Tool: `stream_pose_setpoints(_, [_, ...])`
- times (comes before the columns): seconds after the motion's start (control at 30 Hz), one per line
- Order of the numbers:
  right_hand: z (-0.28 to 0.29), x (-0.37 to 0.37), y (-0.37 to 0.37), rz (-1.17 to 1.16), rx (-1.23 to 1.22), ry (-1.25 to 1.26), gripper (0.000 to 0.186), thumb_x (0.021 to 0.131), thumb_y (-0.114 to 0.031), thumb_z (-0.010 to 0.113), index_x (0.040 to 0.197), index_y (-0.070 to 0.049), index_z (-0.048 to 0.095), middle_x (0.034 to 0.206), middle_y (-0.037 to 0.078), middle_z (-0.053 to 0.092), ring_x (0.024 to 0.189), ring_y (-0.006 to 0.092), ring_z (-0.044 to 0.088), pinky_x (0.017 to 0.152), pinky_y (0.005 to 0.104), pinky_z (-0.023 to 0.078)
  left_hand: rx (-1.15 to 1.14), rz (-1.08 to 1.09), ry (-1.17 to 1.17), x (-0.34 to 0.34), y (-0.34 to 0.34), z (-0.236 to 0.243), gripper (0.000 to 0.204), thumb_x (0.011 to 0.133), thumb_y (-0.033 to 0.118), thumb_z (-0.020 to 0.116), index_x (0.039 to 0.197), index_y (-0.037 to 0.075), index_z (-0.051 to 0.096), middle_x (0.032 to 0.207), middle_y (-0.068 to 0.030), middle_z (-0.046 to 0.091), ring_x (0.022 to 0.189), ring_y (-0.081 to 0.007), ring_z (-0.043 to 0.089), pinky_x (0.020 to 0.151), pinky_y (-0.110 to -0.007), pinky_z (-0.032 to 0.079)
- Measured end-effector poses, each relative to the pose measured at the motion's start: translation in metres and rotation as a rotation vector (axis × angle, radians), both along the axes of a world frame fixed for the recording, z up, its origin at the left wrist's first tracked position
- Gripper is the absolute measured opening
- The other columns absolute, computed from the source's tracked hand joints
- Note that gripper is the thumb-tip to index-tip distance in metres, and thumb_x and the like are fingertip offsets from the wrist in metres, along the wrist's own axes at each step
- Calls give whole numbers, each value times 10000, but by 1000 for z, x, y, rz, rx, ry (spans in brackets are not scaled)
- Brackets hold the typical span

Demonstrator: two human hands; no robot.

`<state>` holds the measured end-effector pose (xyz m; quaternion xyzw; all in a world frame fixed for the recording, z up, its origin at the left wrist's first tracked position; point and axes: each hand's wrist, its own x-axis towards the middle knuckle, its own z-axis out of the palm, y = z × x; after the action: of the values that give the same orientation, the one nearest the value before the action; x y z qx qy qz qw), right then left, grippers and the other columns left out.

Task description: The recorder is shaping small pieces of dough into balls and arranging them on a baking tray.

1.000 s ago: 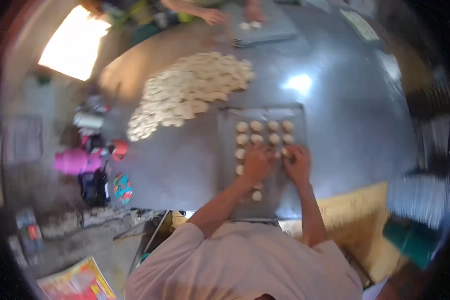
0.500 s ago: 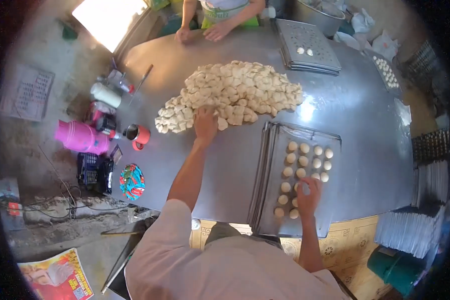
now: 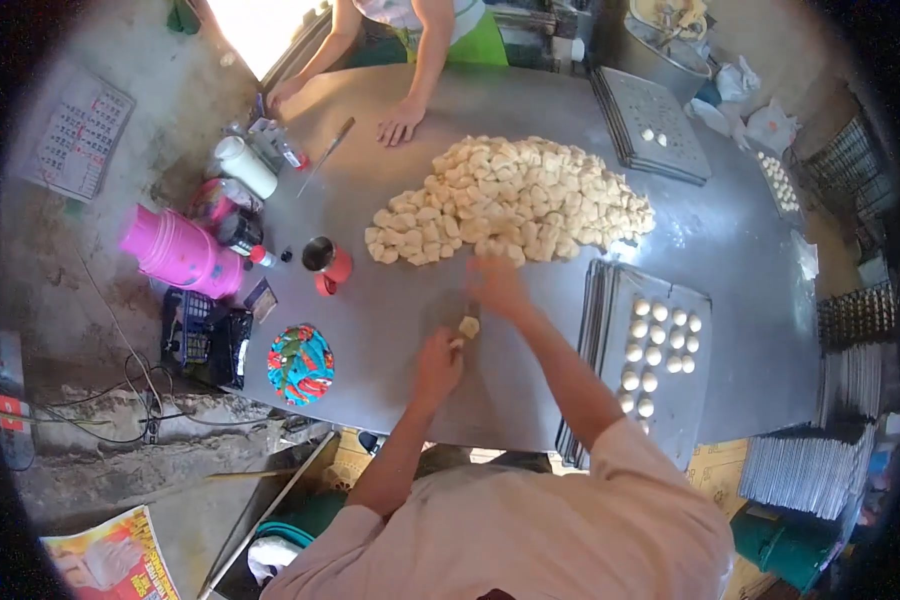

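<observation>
A large heap of cut dough pieces [image 3: 525,190] spreads over the metal table [image 3: 370,300]. My left hand [image 3: 438,365] is near the front, fingers curled, beside a small pale dough piece [image 3: 469,327]; whether it holds anything is unclear. My right hand [image 3: 495,285] is motion-blurred just below the heap, its grip hidden by the smear. To the right, a stack of metal trays [image 3: 685,390] bears rows of round dough balls [image 3: 658,310].
A co-worker's hands [image 3: 400,120] are at the far edge near a long tool [image 3: 325,155]. Pink containers [image 3: 180,250], a red mug [image 3: 332,262], a white cylinder [image 3: 245,165] and a floral cloth [image 3: 300,365] line the left. Another tray stack [image 3: 650,120] lies at back right.
My left hand came back from the heap toward me. My right hand left the tray and moved left to below the heap. The co-worker's hands shifted left and apart.
</observation>
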<state>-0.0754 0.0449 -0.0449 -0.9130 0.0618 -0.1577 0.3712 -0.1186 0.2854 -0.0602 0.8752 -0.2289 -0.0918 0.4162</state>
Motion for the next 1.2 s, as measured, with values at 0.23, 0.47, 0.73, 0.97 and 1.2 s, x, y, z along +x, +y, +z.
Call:
stream_pose_setpoints(0.23, [10, -145, 54, -176, 9, 163, 201, 975, -239, 739, 981, -44, 688, 982, 206, 664, 942, 441, 650, 794, 544, 541, 33, 322, -283, 6, 150, -9, 487, 891, 62, 655, 1365, -18, 581, 1310, -262, 602, 1270, -469, 553, 1115, -577, 443])
stream_pose_setpoints(0.47, [-16, -150, 10, -223, -544, 100, 191, 1009, -224, 658, 1088, -51, 654, 1018, 196, 636, 1064, 414, 602, 937, 565, 486, 557, -198, -688, 89, 122, -46, 452, 927, 161, 643, 1358, 33, 593, 1250, -239, 637, 1195, -388, 608, 1064, -551, 471])
stream_pose_setpoints(0.73, [-34, -155, 42, -222, -420, 152, 182, 968, -190, 650, 1071, -43, 679, 1064, 192, 629, 1064, 405, 608, 933, 564, 486, 510, -59, -510, 19, 130, -21, 369, 993, 162, 597, 1342, 45, 620, 1196, -182, 683, 1135, -346, 656, 1076, -511, 506])
stream_pose_setpoints(0.97, [-27, -150, 35, 104, -364, 253, 214, 973, -163, 642, 1129, -19, 673, 1199, 227, 654, 1137, 427, 618, 987, 569, 488, 187, -156, -346, 44, 104, -35, 290, 1033, 167, 550, 1271, 37, 653, 1135, -138, 703, 1064, -332, 672, 1049, -473, 530])
stream_pose_setpoints(1.2, [-52, -171, 69, 105, -409, -144, 139, 916, -121, 611, 991, -49, 703, 1053, 201, 653, 1042, 409, 625, 998, 546, 467, 388, -333, -565, -23, 92, -11, 214, 1031, 136, 553, 1208, 93, 665, 1142, -99, 695, 1110, -254, 672, 957, -395, 552])
